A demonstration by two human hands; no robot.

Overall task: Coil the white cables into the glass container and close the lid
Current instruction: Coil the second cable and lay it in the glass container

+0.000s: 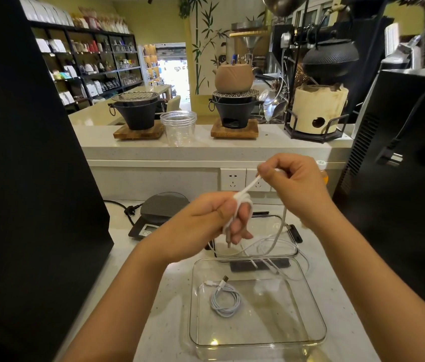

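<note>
Above the glass container (308, 304), the left hand (206, 220) has white cable (275, 239) wound round its curled fingers, while the right hand (292, 184) pinches the same cable further along. A coiled cable (225, 300) already lies inside the container. The lid (288, 232) rests just beyond, on the counter (336, 283).

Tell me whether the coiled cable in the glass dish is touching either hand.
Apart. The head view shows the coiled cable lying on the glass dish floor, with both hands raised well above it.
</note>
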